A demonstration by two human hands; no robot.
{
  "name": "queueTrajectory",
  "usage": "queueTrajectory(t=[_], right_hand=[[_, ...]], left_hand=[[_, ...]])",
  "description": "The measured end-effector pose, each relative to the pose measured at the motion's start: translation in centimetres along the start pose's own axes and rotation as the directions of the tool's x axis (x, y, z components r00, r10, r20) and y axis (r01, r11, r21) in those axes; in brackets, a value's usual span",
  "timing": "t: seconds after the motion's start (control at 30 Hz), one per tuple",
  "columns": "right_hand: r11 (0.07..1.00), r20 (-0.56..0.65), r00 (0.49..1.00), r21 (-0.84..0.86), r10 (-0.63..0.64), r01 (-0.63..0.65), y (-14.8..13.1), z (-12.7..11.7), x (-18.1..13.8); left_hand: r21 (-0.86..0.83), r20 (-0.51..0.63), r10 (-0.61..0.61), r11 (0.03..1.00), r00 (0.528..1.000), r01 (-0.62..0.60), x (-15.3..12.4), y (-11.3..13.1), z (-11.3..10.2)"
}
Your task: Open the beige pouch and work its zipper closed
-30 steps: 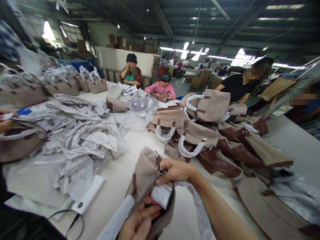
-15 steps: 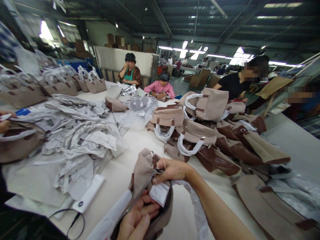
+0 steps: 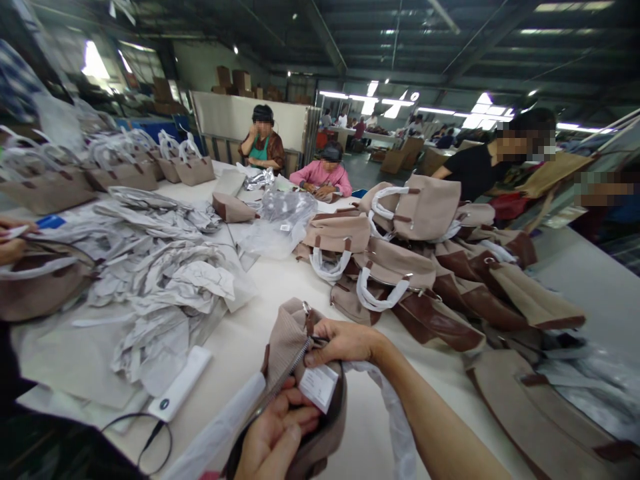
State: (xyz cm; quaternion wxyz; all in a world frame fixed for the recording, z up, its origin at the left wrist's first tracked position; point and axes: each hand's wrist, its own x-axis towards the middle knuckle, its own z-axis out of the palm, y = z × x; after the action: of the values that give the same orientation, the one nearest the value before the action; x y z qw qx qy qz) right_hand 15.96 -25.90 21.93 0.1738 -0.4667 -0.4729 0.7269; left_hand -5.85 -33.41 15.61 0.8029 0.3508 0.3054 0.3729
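A taupe ribbed handbag with brown trim lies in front of me, its zipper open. My right hand pinches the rim of the opening near the far zipper end, beside a metal ring. My left hand reaches into the mouth of the handbag with curled fingers, holding its edge or lining; the exact grip is partly hidden. Between the two hands a white printed label sticks up from the inside. White-wrapped handles hang out on both sides of the handbag.
Taupe and brown handbags are heaped at the right. Crumpled paper covers the left, near a white device with a black cable. A co-worker's hand holds another handbag at the left edge. People sit across the table.
My hands and the handbag keep almost the same pose. The view has shifted slightly. At the right, the co-worker in black has moved a little, and something red shows beside that person.
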Motion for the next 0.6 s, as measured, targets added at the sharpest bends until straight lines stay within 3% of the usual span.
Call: queueTrajectory(t=[0.4,0.6], right_hand=[[0.997,0.007,1.0,0.081,-0.006,0.006,0.7,0.3,0.3],[0.997,0.017,1.0,0.082,-0.014,0.012,1.3,0.3,0.5]], left_hand=[[-0.01,-0.058,-0.032,0.999,0.998,0.031,-0.1,-0.1,0.4],[-0.01,-0.01,-0.052,0.999,0.999,0.052,-0.3,-0.4,0.2]])
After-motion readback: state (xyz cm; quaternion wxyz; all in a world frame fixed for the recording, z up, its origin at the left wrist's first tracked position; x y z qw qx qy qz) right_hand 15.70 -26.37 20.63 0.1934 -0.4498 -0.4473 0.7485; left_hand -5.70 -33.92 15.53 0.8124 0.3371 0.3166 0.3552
